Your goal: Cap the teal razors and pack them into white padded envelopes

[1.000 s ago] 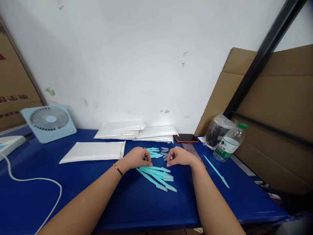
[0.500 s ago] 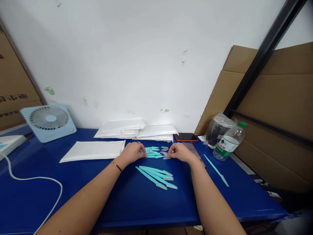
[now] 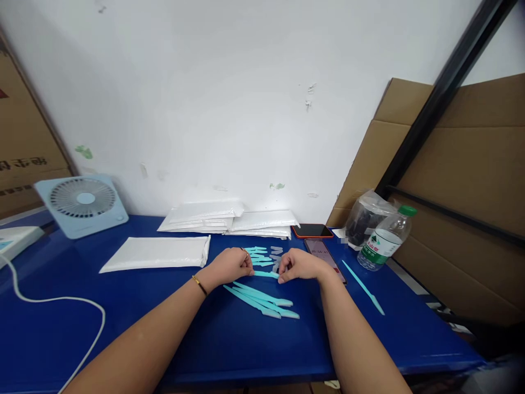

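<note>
My left hand [image 3: 231, 268] pinches the handle end of a turquoise eyebrow razor [image 3: 266, 273]. At its blade end, my right hand [image 3: 301, 265] has thumb and fingers closed; the razor lies level between both hands. Just beyond them is a row of several turquoise razors [image 3: 261, 257], with small clear blade caps [image 3: 276, 250] at their right ends. Nearer to me, a loose fan of capped razors [image 3: 262, 300] rests on the blue table [image 3: 229, 345]. One more razor [image 3: 364, 287] lies apart, right of my right forearm.
White padded packets [image 3: 200, 216] are stacked by the wall, with a single packet [image 3: 156, 253] at left. Two phones, an orange-edged one [image 3: 313, 230] and a lit one [image 3: 324, 257], lie behind my right hand. A water bottle [image 3: 381, 243] stands at right, a blue fan [image 3: 84, 202] at left.
Both hands have come nearer to me from the row of razors and caps. A razor from the near pile is now between them.
</note>
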Available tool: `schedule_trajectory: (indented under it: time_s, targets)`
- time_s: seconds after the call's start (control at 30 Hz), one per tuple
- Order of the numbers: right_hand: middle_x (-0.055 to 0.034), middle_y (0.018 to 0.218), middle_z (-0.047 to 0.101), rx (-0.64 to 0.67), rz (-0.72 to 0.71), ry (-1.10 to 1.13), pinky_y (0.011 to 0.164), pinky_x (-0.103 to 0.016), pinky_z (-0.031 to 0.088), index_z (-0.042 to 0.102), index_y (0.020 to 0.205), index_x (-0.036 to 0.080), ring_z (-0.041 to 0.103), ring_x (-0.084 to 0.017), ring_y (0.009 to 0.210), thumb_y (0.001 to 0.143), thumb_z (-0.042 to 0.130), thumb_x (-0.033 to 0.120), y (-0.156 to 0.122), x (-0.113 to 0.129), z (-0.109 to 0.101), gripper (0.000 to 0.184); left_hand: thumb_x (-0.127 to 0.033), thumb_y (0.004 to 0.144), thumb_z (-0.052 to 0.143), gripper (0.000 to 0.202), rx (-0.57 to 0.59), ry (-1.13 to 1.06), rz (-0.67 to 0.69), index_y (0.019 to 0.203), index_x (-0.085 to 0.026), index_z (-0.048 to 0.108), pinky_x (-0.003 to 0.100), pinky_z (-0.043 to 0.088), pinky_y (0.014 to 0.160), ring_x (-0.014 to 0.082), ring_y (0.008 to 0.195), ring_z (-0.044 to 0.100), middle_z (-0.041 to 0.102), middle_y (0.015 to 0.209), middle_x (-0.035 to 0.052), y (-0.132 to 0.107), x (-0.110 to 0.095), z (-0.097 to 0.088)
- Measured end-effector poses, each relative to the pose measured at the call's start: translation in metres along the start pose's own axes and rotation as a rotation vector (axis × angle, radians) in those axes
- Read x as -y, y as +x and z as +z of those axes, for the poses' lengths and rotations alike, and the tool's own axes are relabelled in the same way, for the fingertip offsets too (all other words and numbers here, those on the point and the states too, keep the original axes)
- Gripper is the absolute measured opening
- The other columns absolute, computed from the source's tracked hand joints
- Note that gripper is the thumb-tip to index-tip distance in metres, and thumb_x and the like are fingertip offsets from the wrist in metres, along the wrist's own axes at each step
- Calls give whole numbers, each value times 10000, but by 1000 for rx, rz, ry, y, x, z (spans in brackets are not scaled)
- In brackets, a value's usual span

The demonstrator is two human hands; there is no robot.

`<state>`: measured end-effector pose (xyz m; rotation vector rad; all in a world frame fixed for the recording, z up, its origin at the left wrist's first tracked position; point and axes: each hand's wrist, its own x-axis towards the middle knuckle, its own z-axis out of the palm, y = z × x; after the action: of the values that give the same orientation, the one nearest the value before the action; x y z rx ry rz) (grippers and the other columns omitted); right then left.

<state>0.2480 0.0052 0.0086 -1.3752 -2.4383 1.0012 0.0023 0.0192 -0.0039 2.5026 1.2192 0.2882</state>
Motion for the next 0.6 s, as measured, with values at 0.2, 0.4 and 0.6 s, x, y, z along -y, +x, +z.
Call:
schedule_trajectory:
  time_s: [0.2, 0.4, 0.6]
  targets:
    - [-30, 694, 686, -297, 119, -41, 521, -216, 385, 705, 685, 168, 589, -152, 631, 633, 674, 330, 5, -11, -1, 173, -397, 692, 602, 211, -163, 26, -111, 766, -211, 667, 230, 355, 608, 149, 720, 566, 645, 809, 17, 3, 15, -10]
    - [-24, 714, 692, -352, 92, -56, 551, -212, 413, 689, 681, 177, 603, -149, 652, 647, 629, 237, 5, -10, 0, 92, -509, 645, 627, 318, 114, -128, 87, 784, -229, 689, 204, 359, 559, 135, 709, 565, 639, 808, 7, -6, -4, -8]
    - [-25, 681, 677, -315, 119, -113, 522, -215, 382, 684, 656, 161, 573, -142, 619, 652, 632, 296, 4, -9, 0, 145, -463, 684, 592, 292, 270, -197, 62, 759, -195, 680, 202, 332, 486, 114, 574, 530, 637, 668, 3, -8, -8, -1]
